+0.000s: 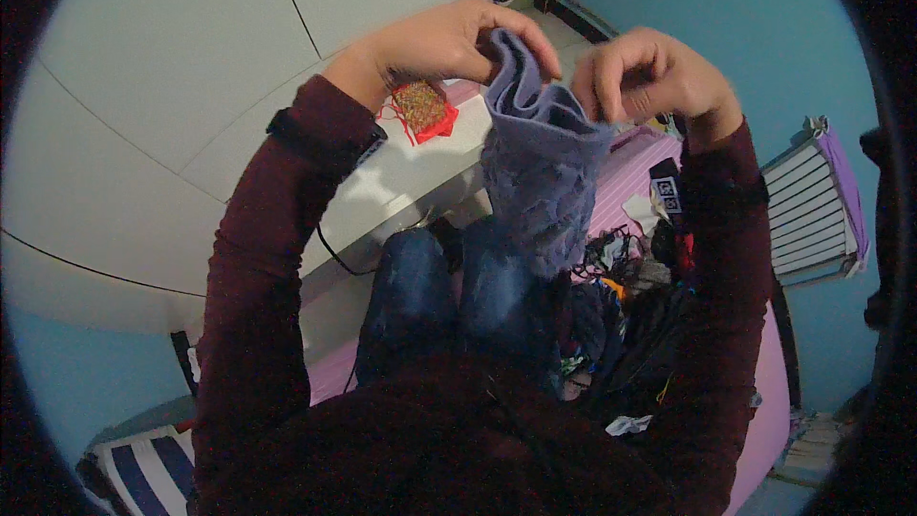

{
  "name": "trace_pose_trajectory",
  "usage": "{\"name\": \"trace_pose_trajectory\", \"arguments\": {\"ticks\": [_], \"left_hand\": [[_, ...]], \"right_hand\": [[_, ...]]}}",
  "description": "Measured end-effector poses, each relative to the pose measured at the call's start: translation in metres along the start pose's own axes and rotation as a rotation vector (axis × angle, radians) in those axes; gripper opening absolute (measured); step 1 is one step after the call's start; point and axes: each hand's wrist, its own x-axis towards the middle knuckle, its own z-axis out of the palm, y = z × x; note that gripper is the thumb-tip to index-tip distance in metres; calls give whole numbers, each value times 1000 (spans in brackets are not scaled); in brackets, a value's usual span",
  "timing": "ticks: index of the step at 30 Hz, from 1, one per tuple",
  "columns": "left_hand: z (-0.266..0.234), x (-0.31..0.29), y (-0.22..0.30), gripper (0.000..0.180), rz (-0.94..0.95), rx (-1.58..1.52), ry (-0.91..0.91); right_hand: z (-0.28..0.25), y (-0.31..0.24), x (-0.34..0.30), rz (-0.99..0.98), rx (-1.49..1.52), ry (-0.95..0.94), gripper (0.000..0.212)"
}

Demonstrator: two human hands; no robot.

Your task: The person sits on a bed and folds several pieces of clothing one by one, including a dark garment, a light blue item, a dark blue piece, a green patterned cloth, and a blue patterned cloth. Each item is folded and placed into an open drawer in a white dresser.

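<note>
Hands left (449, 43), right (650, 76): each grip pinching fuzzy purple fleece garment (544, 182), hanging limp.

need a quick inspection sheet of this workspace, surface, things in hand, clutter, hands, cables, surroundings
surface: pink striped bed cover under the person's legs
job's things: purple fleece cloth held up, hanging down over the lap
clutter: heap of dark clothes on the right; small red-edged pouch on a white box
hands: left hand and right hand both pinch the cloth's top edge
cables: thin black cable beside the white box
surroundings: blue wall, white panels, striped rack
</note>
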Motion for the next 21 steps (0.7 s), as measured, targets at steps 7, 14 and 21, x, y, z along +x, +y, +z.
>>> {"name": "trace_pose_trajectory", "arguments": {"ticks": [7,14,21], "left_hand": [[11,19,-25,26,160,-580,422],[-14,-9,-24,26,222,-684,443],[-9,-17,-6,30,194,-770,224]], "right_hand": [[-12,36,22,-444,585,361,13],[-2,17,-16,-35,373,750,46],[15,10,-21,-72,183,486,44]]}}
